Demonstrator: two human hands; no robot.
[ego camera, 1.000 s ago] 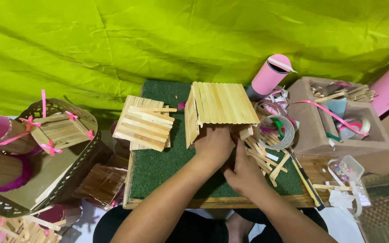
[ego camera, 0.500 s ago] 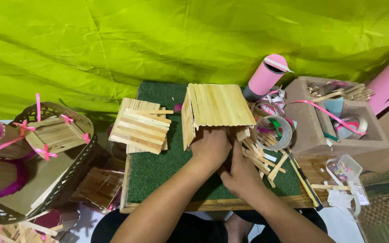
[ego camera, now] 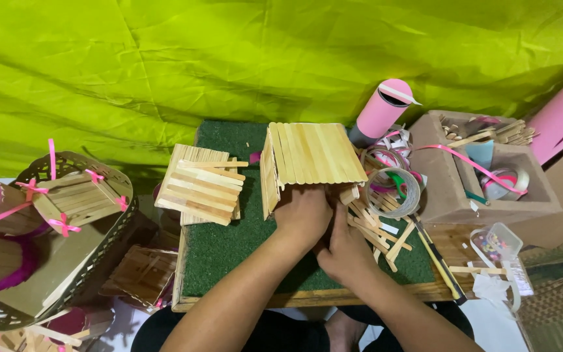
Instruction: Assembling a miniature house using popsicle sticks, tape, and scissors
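Gripping the stick house at its open front, left hand and right hand could topple it onto loose sticks; fingers' closure untellable.

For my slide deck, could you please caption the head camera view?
Both hands, left hand and right hand, press at the base of a craft-stick house on a green turf board.
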